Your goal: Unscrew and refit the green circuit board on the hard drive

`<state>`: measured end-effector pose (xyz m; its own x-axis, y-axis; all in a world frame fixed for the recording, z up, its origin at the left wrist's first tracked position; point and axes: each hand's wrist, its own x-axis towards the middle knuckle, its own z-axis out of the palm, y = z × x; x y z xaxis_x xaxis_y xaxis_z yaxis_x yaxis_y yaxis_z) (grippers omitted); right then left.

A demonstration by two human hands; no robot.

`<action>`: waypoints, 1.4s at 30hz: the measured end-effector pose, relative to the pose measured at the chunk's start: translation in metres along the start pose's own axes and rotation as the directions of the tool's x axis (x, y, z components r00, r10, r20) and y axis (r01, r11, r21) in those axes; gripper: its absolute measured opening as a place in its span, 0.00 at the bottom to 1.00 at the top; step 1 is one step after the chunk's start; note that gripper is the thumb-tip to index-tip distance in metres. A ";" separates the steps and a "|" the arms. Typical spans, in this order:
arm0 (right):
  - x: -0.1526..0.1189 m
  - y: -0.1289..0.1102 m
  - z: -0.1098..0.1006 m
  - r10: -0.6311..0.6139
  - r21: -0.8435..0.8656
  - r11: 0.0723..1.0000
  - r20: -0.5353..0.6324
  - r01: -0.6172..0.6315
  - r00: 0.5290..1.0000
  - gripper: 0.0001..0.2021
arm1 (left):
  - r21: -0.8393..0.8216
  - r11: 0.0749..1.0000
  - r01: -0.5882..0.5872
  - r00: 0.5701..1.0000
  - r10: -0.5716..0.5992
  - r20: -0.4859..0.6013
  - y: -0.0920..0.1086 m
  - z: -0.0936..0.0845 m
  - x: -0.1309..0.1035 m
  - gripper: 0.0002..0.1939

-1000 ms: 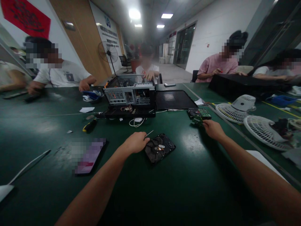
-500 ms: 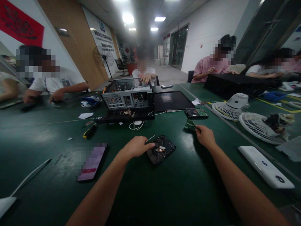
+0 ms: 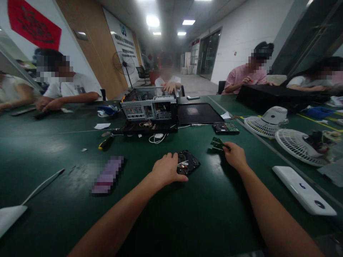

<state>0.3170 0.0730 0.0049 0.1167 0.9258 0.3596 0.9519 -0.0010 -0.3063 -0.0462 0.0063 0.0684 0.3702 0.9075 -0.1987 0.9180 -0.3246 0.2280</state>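
Observation:
My left hand (image 3: 168, 169) lies over the left part of a black hard drive (image 3: 192, 161) on the green table, its fingers at the far edge and its thumb at the near edge. A thin metal shaft (image 3: 183, 162) sticks out from under this hand across the drive; the rest of it is hidden. To the right, my right hand (image 3: 234, 155) pinches the end of a small green circuit board (image 3: 217, 144), held just above the table. Beyond it lies a second hard drive (image 3: 226, 128) with green circuitry showing.
An opened computer case (image 3: 148, 110) stands ahead, beside a black panel (image 3: 199, 113). A yellow-black screwdriver (image 3: 106, 142) and a purple phone (image 3: 108, 175) lie left. A white device (image 3: 302, 191) and white fan parts (image 3: 297, 146) lie right. Other people sit around the table.
My left hand has moved right and turned over the hard drive, its fingers now around the drive's left part. My right hand keeps the circuit board in nearly the same place. The view has shifted slightly.

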 end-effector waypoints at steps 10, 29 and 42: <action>0.023 0.064 -0.016 0.286 -0.102 0.946 -0.185 -0.308 0.940 0.24 | 0.012 0.999 -0.045 0.999 0.045 0.027 -0.007 -0.008 -0.001 0.54; 0.018 0.019 -0.007 0.014 -0.108 0.994 0.094 -0.004 0.995 0.18 | 0.011 0.976 -0.217 0.973 0.215 0.081 -0.027 -0.021 0.003 0.54; 0.016 0.015 -0.024 0.218 0.051 0.975 -0.042 -0.216 0.975 0.17 | -0.001 0.957 -0.289 0.955 0.288 0.068 -0.029 -0.022 0.005 0.53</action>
<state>0.3400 0.0792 0.0272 0.3331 0.8864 0.3214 0.8887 -0.1814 -0.4210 -0.0741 0.0261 0.0818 0.6278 0.7552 -0.1884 0.7718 -0.5725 0.2768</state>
